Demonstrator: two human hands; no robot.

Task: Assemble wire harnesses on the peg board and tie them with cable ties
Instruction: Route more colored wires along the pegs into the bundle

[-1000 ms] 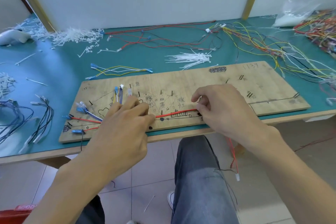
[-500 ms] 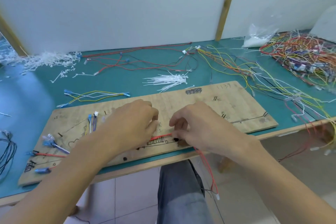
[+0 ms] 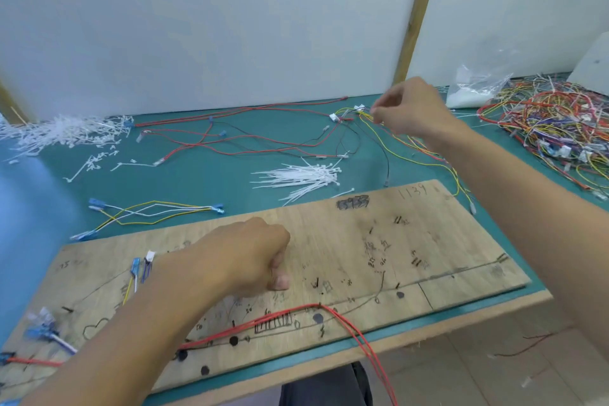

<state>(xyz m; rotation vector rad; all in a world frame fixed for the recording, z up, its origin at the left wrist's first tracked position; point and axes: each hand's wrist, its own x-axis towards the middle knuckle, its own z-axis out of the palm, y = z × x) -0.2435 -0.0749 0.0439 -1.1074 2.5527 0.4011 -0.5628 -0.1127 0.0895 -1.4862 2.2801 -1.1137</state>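
Observation:
A wooden peg board [image 3: 412, 241] lies across the teal table's front edge. Red wires [image 3: 283, 315] run along its near side and hang off the front. My left hand [image 3: 244, 257] rests on the board's middle with its fingers curled under; nothing shows in its grip. My right hand [image 3: 408, 109] is up at the back of the table, its fingertips pinching the yellow wires [image 3: 421, 158] near their white connectors [image 3: 334, 116]. A loose bunch of white cable ties [image 3: 303, 178] lies just behind the board.
A tangled heap of coloured harnesses [image 3: 557, 128] fills the right. Long red wires [image 3: 230, 142] sprawl at the back centre. Cut tie scraps [image 3: 62, 132] pile at the back left. A short yellow and white harness [image 3: 148, 211] lies left of the ties.
My right hand has left the red wire on the board and reached to the yellow wires at the back. The left hand has stayed on the board. The view has tilted up and right.

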